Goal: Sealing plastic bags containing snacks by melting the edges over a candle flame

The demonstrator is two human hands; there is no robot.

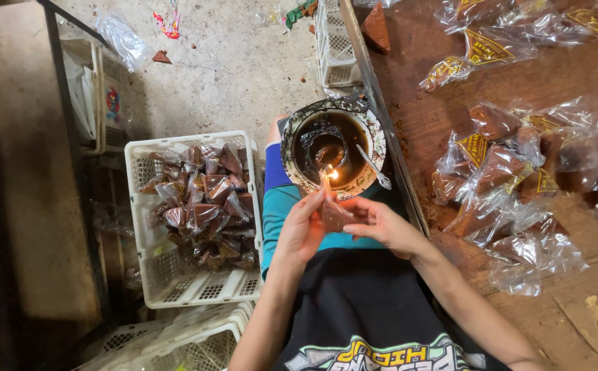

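Nearest to us, our left hand (303, 227) and right hand (381, 225) meet over our lap, both pinched closed on a small clear plastic packet of brown filling (334, 214). We hold its top edge up to the small flame (331, 174) that burns at the near rim of the round dark metal bowl (297, 129). Our fingers cover most of the packet, so we cannot make out its shape or how far the edge is sealed.

The bowl sits just beyond the hands, and what feeds the flame inside it is hard to tell; the contents look dark and blackened. A metal spoon (372, 167) leans across the bowl's right side.

Left of the bowl stands a white plastic slatted basket (149, 271), partly filled with finished brown packets (206, 203). More white crates below it are cut off by the picture's lower edge.

Right of the bowl lies the brown wooden surface (443, 110), strewn with clear bags holding brown wedge-shaped pieces (494, 168); some run off the right edge.

Beyond the bowl, another white crate (336, 41) stands on the concrete floor (230, 69), its top cut off.
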